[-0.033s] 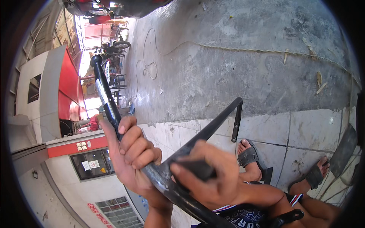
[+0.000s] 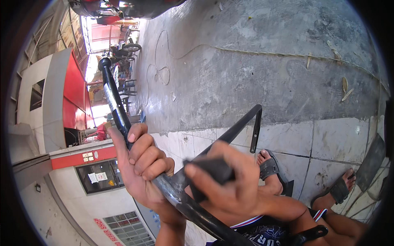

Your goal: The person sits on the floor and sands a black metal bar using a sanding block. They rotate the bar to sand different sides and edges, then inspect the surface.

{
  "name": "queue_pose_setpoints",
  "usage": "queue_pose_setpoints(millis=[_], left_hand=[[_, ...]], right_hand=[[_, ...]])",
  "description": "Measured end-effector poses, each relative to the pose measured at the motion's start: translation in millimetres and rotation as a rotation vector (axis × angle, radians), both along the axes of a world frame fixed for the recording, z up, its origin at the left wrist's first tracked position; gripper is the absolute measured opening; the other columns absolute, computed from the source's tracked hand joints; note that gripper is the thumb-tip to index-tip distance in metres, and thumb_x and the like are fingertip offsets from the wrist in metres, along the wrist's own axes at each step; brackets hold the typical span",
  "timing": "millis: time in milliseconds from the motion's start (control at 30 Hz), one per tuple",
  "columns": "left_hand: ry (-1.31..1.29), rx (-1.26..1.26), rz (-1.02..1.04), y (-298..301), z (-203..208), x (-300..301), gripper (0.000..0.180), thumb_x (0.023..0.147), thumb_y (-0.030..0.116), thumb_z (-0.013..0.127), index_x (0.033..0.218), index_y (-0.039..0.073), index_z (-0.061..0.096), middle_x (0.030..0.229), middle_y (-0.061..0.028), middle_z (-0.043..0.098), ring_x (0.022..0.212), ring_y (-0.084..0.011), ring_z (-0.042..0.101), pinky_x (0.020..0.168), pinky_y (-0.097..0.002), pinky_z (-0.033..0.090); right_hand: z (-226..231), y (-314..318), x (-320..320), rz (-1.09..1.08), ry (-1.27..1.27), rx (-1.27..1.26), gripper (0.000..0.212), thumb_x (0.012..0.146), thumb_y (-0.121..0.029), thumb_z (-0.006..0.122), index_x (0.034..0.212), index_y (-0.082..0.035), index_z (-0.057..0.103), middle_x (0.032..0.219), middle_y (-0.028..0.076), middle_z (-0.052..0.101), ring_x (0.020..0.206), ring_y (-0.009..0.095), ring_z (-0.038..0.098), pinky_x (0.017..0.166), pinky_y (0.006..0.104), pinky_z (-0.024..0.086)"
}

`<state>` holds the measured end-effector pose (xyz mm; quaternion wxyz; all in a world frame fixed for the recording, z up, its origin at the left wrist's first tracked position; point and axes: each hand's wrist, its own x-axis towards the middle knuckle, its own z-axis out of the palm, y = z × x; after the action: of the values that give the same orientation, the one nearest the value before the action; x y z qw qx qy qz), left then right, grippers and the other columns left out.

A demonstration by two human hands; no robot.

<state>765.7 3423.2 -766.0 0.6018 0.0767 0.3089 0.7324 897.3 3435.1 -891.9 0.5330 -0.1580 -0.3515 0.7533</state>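
A black tubular metal frame (image 2: 209,216) slants across the lower middle, with a long tube reaching up to the left and a branch running right to a bent, flat end. My left hand (image 2: 145,164) is closed round the left tube, below its knobbed tip. Near the joint, where the paint looks worn to grey, my right hand (image 2: 234,184) pinches a dark, flat pad that looks like sandpaper (image 2: 211,174). It lies against or just over the frame at the joint; blur hides the exact contact.
Beyond pale floor tiles (image 2: 287,135) lies rough grey concrete (image 2: 230,86), crossed by a long thin cord (image 2: 262,53). My sandalled feet (image 2: 271,170) rest on the tiles. A parked motorcycle (image 2: 129,48) stands far back left, and a dark, shiny vehicle (image 2: 127,9) at the top.
My right hand and the sandpaper have shifted slightly up and left over the joint. My left hand keeps its grip on the frame, which has hardly moved.
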Motion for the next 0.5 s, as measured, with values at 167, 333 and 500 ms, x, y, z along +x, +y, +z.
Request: queue_pose_setpoints(millis=[167, 333, 500], left_hand=[[0.030, -0.021, -0.006, -3.5, 2.0, 3.0, 0.059, 0.112, 0.065, 0.030, 0.105, 0.008, 0.041, 0.073, -0.0008, 0.040, 0.056, -0.0097, 0.039, 0.055, -0.0285, 0.037], [0.008, 0.020, -0.012, -3.8, 1.4, -0.7, 0.059, 0.112, 0.065, 0.030, 0.106, 0.007, 0.041, 0.074, -0.0010, 0.040, 0.058, -0.0103, 0.040, 0.056, -0.0284, 0.037], [-0.008, 0.042, 0.000, -1.1, 0.1, 0.5, 0.059, 0.112, 0.064, 0.031, 0.106, 0.006, 0.041, 0.075, -0.0017, 0.039, 0.060, -0.0111, 0.040, 0.058, -0.0290, 0.038]], right_hand=[[-2.3, -4.1, -4.3, -0.097, 0.062, 0.017, 0.019, 0.085, -0.003, 0.084, 0.085, 0.004, 0.067, 0.070, 0.013, 0.065, 0.059, 0.014, 0.062, 0.052, 0.0282, 0.044], [-2.9, 8.8, -6.6, -0.119, -0.040, 0.143, 0.018, 0.082, 0.000, 0.084, 0.093, 0.005, 0.071, 0.075, 0.012, 0.063, 0.057, 0.016, 0.058, 0.051, 0.0290, 0.042], [-1.0, 12.7, -11.0, -0.146, -0.035, 0.209, 0.015, 0.083, 0.003, 0.082, 0.092, 0.006, 0.071, 0.073, 0.013, 0.063, 0.057, 0.017, 0.059, 0.051, 0.0291, 0.043]])
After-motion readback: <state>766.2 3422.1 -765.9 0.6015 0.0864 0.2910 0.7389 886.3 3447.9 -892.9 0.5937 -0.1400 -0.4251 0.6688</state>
